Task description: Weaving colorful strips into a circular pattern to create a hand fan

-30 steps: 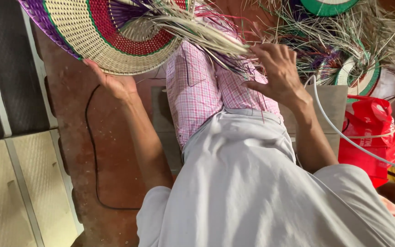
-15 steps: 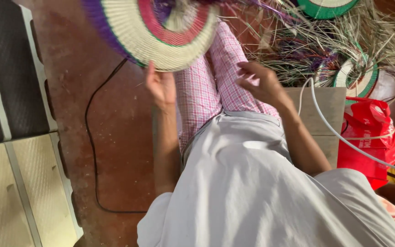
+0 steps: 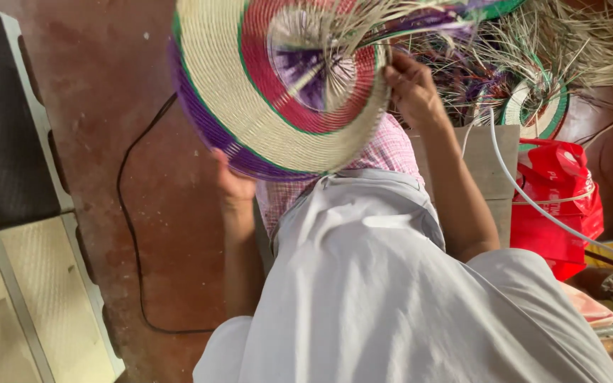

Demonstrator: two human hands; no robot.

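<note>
1. Holding up a round woven fan (image 3: pixel 250 106) in the upper middle of the frame, the person has it tilted with its face toward the camera; it shows a cream band, a red ring, a purple centre and a purple-and-green outer edge.
2. The left hand (image 3: pixel 232 186) sits under the fan's lower edge, left of centre; most of it is hidden behind the weave, so I cannot tell whether its fingers are closed on the rim or only propping it.
3. The right hand (image 3: pixel 409 89) is at the fan's right edge, upper right of centre, fingers curled together onto the rim where loose straw strands (image 3: pixel 363 18) splay out.
4. Below the fan lies a lap in pink checked cloth (image 3: pixel 391 149) and a grey shirt (image 3: pixel 391 284) filling the lower middle.
5. At the upper right lies a heap of unfinished fans and straw (image 3: pixel 533 85), with a red plastic bag (image 3: pixel 558 206) beneath it and a white cable (image 3: pixel 533 206) crossing the bag.
6. A black cord (image 3: pixel 125 213) runs down the reddish floor (image 3: pixel 108 85) on the left.
</note>
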